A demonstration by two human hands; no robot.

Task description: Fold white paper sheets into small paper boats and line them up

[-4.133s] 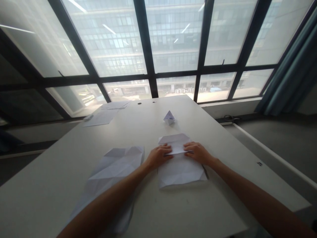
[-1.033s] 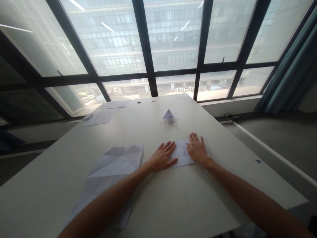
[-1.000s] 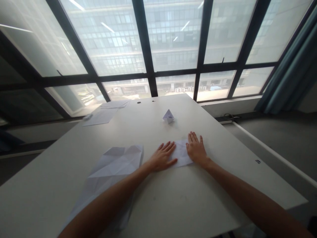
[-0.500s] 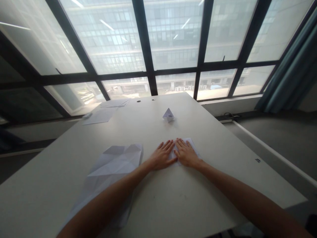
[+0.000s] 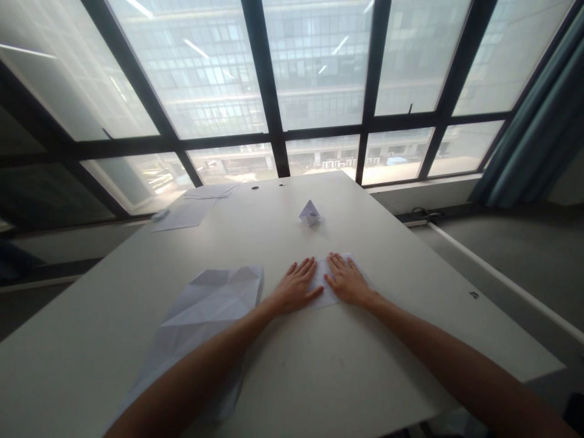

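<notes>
A small piece of white paper (image 5: 325, 281) lies flat on the white table (image 5: 292, 377) under both hands, which hide much of it. My left hand (image 5: 297, 286) rests on its left side, palm down with fingers stretched out. On its right side my right hand (image 5: 347, 280) also lies flat, fingers extended. A strip of the paper shows between the two hands. Just beyond them stands a small folded paper figure (image 5: 310, 213) with a pointed top.
A large creased sheet of paper (image 5: 205, 310) lies to the left, partly beneath my left forearm. Several flat sheets (image 5: 182, 216) are at the far left of the table. Tall windows (image 5: 319, 67) rise behind, and a blue curtain (image 5: 515, 140) hangs at right.
My hands have drawn slightly apart, the left one leftward and the right one rightward, so more of the paper between them shows. Both stay flat on it.
</notes>
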